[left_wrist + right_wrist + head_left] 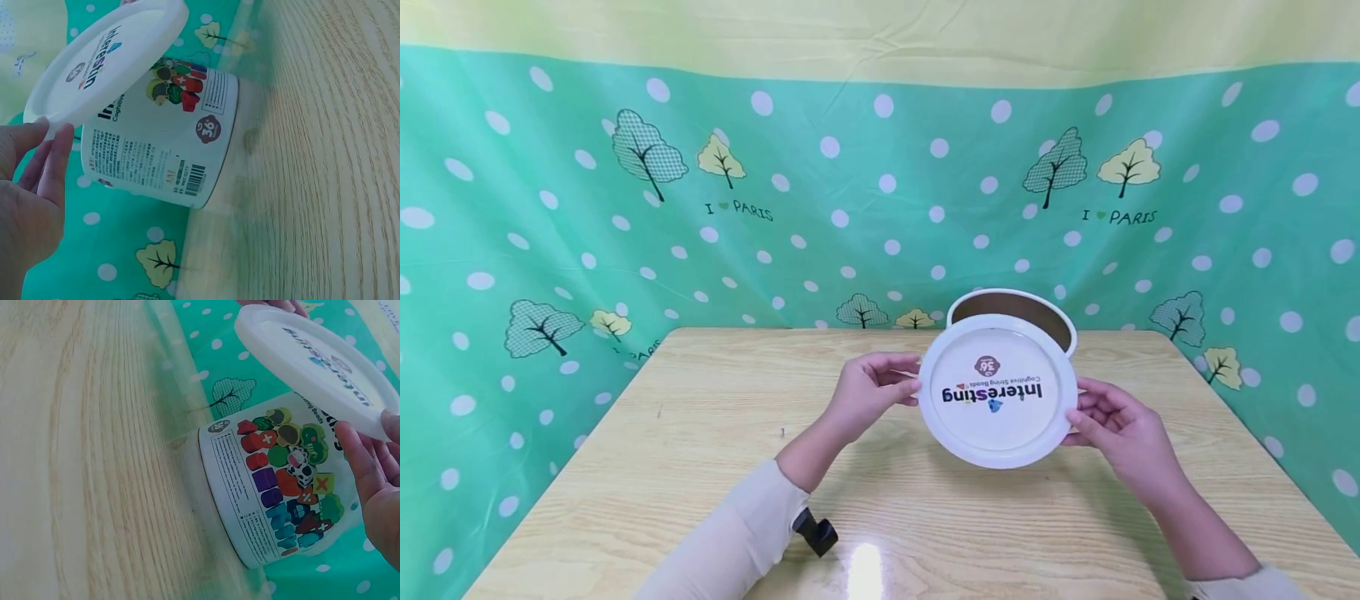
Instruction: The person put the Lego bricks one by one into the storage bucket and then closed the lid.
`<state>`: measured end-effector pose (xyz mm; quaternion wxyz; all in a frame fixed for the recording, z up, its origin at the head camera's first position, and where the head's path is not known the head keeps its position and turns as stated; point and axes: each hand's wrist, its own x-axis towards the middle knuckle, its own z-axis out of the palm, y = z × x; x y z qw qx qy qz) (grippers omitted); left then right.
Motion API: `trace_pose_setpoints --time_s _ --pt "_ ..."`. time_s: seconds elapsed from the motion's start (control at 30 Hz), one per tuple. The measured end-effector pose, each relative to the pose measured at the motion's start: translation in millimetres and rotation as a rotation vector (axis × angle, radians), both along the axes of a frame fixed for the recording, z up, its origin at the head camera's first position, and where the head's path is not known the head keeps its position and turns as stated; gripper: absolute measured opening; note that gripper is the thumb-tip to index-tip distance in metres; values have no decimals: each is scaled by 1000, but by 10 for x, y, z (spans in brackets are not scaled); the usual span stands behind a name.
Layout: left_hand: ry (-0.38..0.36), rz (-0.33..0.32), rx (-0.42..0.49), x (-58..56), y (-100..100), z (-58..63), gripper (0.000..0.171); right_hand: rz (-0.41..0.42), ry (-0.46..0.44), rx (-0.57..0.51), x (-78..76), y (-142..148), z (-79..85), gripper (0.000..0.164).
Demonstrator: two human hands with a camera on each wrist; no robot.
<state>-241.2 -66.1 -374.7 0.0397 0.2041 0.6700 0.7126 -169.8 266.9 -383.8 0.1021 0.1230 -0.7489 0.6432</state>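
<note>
A round white lid (992,433) with "Interesting" printed upside down on it is held tilted between both hands. My left hand (872,392) pinches its left rim between thumb and fingers. At the right rim my right hand (1123,433) grips it the same way. Behind the lid stands a white tub (1067,329), uncovered, its brown inner wall partly showing. In the left wrist view the tub (156,144) bears text, a barcode and a "36" badge. Colourful bead pictures cover the tub (281,481) in the right wrist view. Its bottom inside is hidden.
A pale wooden table (700,467) lies under the hands. Green dotted cloth (805,200) with trees hangs behind it and along both sides. A black wrist fitting (816,533) sticks out from the left sleeve.
</note>
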Motion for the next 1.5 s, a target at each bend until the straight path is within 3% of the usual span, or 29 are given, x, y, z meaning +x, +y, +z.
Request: trace_pose_setpoints --time_s 0.17,0.4,0.6,0.87,1.13,1.4,1.5 --pt "24 -28 -83 -3 -15 -1 46 27 -14 -20 3 0 48 52" --pt "20 -84 -141 -17 -13 31 62 58 -42 -38 6 47 113 57" --pt "53 -81 -136 -71 19 137 60 84 -36 -72 -7 72 155 66" --pt "62 -126 -99 -165 76 287 56 101 -26 -57 -23 142 231 82" --pt "59 -125 -140 -278 133 416 59 82 -1 7 -119 203 308 83" --pt "32 -117 -165 -422 213 526 64 0 -29 92 -276 255 430 75" --pt "15 -112 -179 -487 226 531 65 15 -26 57 -352 273 429 72"
